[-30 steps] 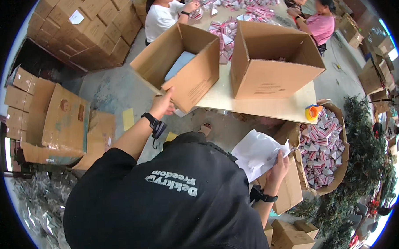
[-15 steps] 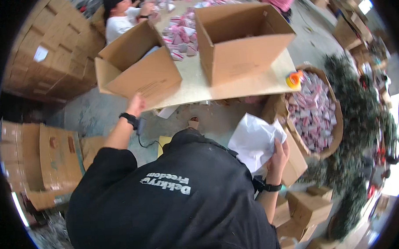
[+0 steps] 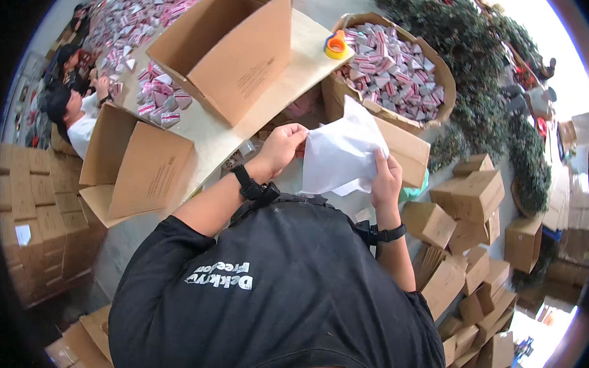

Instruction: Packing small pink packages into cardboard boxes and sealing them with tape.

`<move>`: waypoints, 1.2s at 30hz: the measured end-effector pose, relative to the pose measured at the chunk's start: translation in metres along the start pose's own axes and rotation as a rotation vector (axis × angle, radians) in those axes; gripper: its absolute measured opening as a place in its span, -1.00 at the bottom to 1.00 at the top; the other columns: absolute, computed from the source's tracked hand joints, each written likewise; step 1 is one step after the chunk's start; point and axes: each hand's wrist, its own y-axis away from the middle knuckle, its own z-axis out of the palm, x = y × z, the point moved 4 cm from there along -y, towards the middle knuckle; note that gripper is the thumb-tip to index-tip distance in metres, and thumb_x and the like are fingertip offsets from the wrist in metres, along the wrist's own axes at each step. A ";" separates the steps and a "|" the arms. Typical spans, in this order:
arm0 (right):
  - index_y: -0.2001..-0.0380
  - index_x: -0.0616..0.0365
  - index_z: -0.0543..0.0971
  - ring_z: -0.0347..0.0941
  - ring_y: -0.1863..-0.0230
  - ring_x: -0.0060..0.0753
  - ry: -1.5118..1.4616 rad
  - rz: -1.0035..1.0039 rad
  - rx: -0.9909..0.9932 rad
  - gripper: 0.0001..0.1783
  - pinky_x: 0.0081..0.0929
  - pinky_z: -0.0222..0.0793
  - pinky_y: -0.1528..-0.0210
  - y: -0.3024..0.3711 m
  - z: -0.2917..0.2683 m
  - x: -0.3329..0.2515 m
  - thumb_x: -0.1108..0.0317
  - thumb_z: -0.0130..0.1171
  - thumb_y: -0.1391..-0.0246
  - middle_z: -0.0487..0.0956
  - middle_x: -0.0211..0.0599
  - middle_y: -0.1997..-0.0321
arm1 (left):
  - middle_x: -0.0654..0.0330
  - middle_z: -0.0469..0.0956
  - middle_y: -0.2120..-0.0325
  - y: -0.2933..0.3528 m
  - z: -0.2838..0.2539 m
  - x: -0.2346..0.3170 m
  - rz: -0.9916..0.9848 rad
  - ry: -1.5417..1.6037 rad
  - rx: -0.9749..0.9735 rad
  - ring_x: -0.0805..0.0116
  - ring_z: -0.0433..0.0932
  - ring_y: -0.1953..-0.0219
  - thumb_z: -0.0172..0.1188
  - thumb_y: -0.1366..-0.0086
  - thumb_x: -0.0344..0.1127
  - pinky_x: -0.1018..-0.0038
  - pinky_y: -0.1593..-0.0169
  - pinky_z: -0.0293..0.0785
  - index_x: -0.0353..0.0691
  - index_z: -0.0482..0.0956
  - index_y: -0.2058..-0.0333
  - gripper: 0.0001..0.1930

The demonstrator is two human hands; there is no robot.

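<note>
In front of my body a thin white sheet (image 3: 342,150), crumpled and slightly see-through, is stretched between my two hands. Whether it is paper or a plastic bag I cannot tell. My left hand (image 3: 283,149) pinches its left edge with thumb and forefinger. The right side of the sheet is gripped by my right hand (image 3: 386,177), thumb on the near face. Beyond my left hand, on the table (image 3: 309,50), stands a large open carton (image 3: 238,69). A second open carton (image 3: 148,169) sits tilted at the table's left corner.
An orange and yellow tape roll (image 3: 335,46) lies at the table's right end. Beside it stands a big carton of pink-and-white wedge pieces (image 3: 401,76). Brown boxes (image 3: 470,197) are heaped at right, dark greenery (image 3: 459,61) behind. Two or more people (image 3: 78,123) sit far left.
My left hand has left the tilted carton and now holds the white sheet's edge. The sheet is spread wider between both hands. My view has turned to the right.
</note>
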 end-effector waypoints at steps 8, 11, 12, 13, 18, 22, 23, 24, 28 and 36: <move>0.04 0.39 0.54 0.57 0.18 -0.45 -0.207 0.173 0.069 -0.62 -0.51 0.47 0.11 0.015 -0.035 0.040 0.24 -0.06 -0.37 0.62 -0.24 0.13 | 0.23 0.65 0.26 -0.005 0.024 -0.028 -0.310 -0.114 -0.097 0.48 0.61 0.26 0.08 -0.42 -0.15 0.47 0.12 0.52 -0.25 0.59 0.09 -0.70; 0.04 0.37 0.55 0.56 0.20 -0.48 -0.217 0.161 0.080 -0.62 -0.52 0.48 0.18 0.018 -0.041 0.023 0.25 -0.06 -0.37 0.62 -0.26 0.13 | 0.27 0.66 0.38 -0.017 0.018 -0.029 -0.149 -0.247 -0.092 0.50 0.60 0.34 0.12 -0.40 -0.23 0.51 0.18 0.53 -0.26 0.64 0.19 -0.77; 0.03 0.35 0.55 0.56 0.21 -0.51 -0.187 0.143 0.074 -0.63 -0.53 0.47 0.20 0.018 -0.046 0.019 0.25 -0.06 -0.37 0.63 -0.28 0.14 | 0.28 0.65 0.38 -0.019 0.019 -0.023 -0.082 -0.225 -0.086 0.51 0.60 0.36 0.11 -0.41 -0.25 0.51 0.20 0.54 -0.26 0.64 0.20 -0.78; 0.02 0.34 0.55 0.56 0.21 -0.53 -0.157 0.125 0.066 -0.63 -0.54 0.46 0.23 0.018 -0.049 0.014 0.25 -0.06 -0.37 0.63 -0.30 0.15 | 0.29 0.65 0.38 -0.020 0.020 -0.016 -0.015 -0.202 -0.080 0.52 0.60 0.38 0.09 -0.41 -0.27 0.51 0.23 0.54 -0.27 0.64 0.21 -0.79; 0.13 0.26 0.59 0.52 0.33 -0.62 -0.249 0.167 0.054 -0.69 -0.65 0.41 0.27 0.019 -0.042 -0.002 0.24 0.01 -0.35 0.63 -0.42 0.26 | 0.24 0.64 0.34 -0.014 0.034 0.007 0.064 -0.172 -0.054 0.55 0.57 0.36 0.03 -0.46 -0.24 0.58 0.20 0.50 -0.35 0.59 0.13 -0.72; 0.16 0.26 0.59 0.49 0.38 -0.66 -0.069 0.151 -0.003 -0.74 -0.68 0.37 0.32 0.021 -0.030 -0.011 0.27 0.07 -0.32 0.61 -0.44 0.32 | 0.23 0.64 0.33 -0.009 0.039 0.017 0.157 -0.179 -0.060 0.57 0.55 0.39 0.05 -0.45 -0.22 0.62 0.23 0.48 -0.36 0.60 0.15 -0.71; 0.18 0.26 0.59 0.45 0.42 -0.69 -0.066 0.119 0.030 -0.76 -0.69 0.35 0.36 0.020 -0.032 -0.011 0.29 0.08 -0.31 0.59 -0.46 0.35 | 0.25 0.64 0.37 -0.009 0.037 0.014 0.163 -0.249 -0.054 0.59 0.54 0.41 0.07 -0.44 -0.24 0.60 0.27 0.48 -0.37 0.62 0.20 -0.72; 0.20 0.26 0.59 0.41 0.46 -0.72 -0.064 0.088 0.062 -0.78 -0.69 0.33 0.40 0.018 -0.033 -0.012 0.31 0.09 -0.30 0.58 -0.48 0.39 | 0.26 0.63 0.42 -0.009 0.036 0.013 0.170 -0.319 -0.048 0.61 0.53 0.43 0.08 -0.43 -0.25 0.59 0.31 0.48 -0.38 0.64 0.25 -0.72; 0.23 0.29 0.58 0.40 0.50 -0.71 -0.015 0.127 0.046 -0.77 -0.70 0.31 0.41 0.014 -0.044 -0.015 0.31 0.09 -0.31 0.52 -0.51 0.50 | 0.33 0.61 0.47 -0.003 0.034 0.039 0.251 -0.423 0.014 0.63 0.48 0.45 0.11 -0.43 -0.17 0.63 0.30 0.44 -0.37 0.65 0.25 -0.68; 0.26 0.31 0.56 0.31 0.57 -0.69 0.061 -0.047 0.002 -0.71 -0.68 0.25 0.47 0.015 -0.014 -0.037 0.26 0.05 -0.33 0.47 -0.49 0.57 | 0.39 0.53 0.60 0.006 0.053 0.063 0.421 -0.313 0.089 0.69 0.37 0.58 0.11 -0.42 -0.16 0.64 0.50 0.30 -0.37 0.63 0.32 -0.66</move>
